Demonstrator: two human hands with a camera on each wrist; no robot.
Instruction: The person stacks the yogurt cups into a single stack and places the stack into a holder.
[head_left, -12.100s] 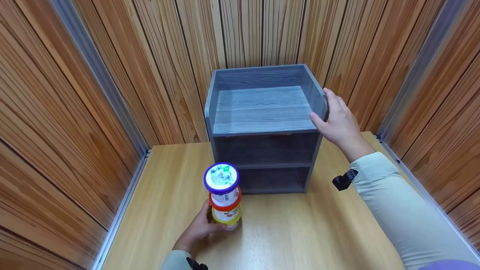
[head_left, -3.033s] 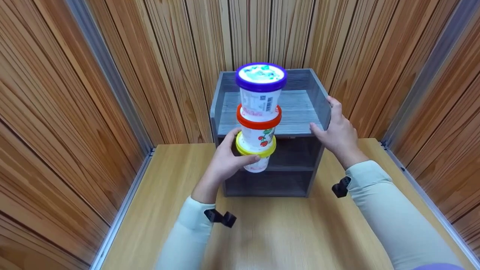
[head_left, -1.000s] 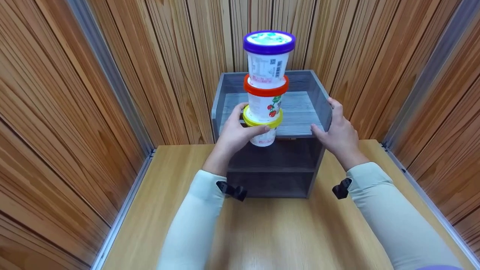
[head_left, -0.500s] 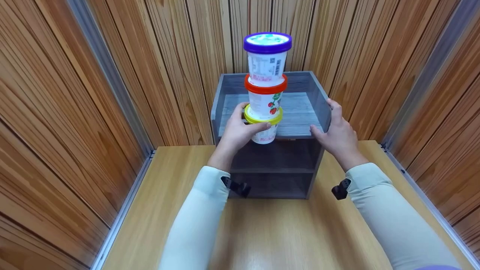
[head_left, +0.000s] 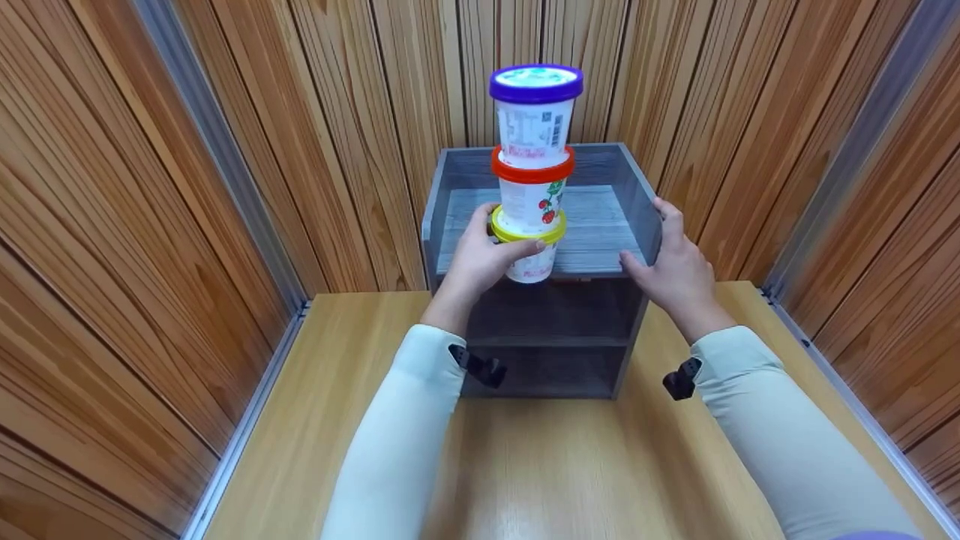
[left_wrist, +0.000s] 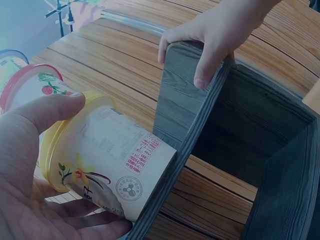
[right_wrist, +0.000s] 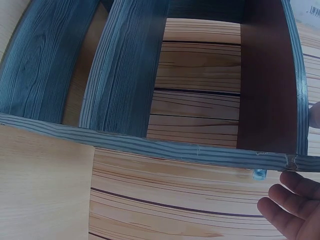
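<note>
My left hand grips the bottom tub of a stack of three white tubs. The bottom tub has a yellow lid, the middle tub a red lid and the top tub a purple lid. The stack stands upright in the air, its base at the front edge of the top board of a grey wooden shelf unit. In the left wrist view the yellow-lidded tub lies against that front edge. My right hand grips the unit's right side wall, thumb inside.
The shelf unit stands on a light wooden table, against wood-panelled walls on three sides. Two lower compartments of the unit look dark and hold nothing visible. Bare tabletop lies in front of the unit.
My left hand has lifted the tub stack from the table to the level of the unit's top board; over the last second it barely shifted. The right hand has stayed on the side wall.
</note>
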